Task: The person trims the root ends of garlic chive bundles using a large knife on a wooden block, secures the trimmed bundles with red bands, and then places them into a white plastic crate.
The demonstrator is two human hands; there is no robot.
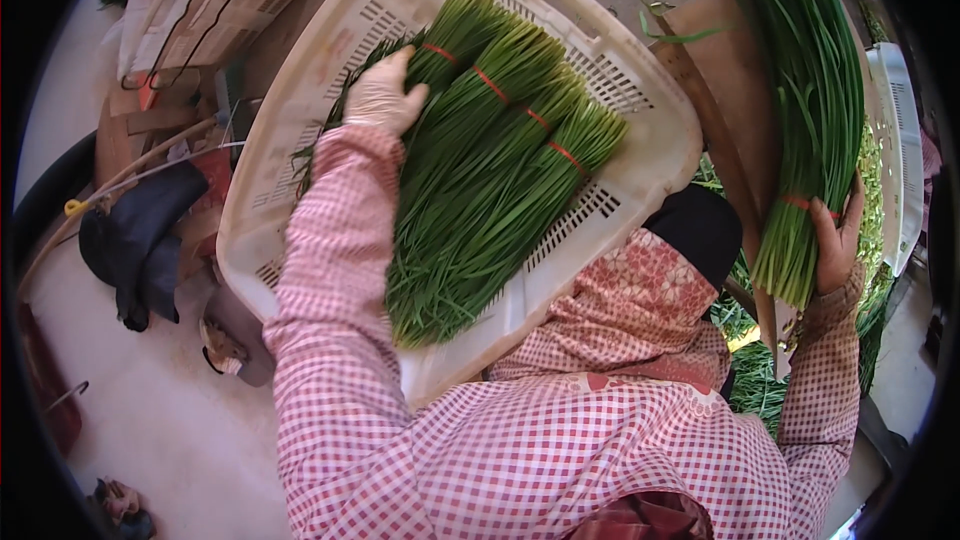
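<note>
My left hand [383,98], in a pale thin glove, reaches into a white plastic crate [665,140]. It lies against the leftmost of several bundles of garlic chives [490,200], thumb spread away from the fingers; the fingertips are partly hidden among the stems. Red bands tie these bundles near their pale cut ends, which point up and right. At the right, my right hand [838,235] grips another long bundle of chives [815,90] near its red band, pale ends downward. Some of that hand's fingers are hidden behind the stems.
A brown board [715,65] lies beside the right bundle. Loose chives [760,395] show below it, and another white crate [905,140] stands at far right. Stacked white crates [215,5] stand at upper left, above a dark cloth item [145,235].
</note>
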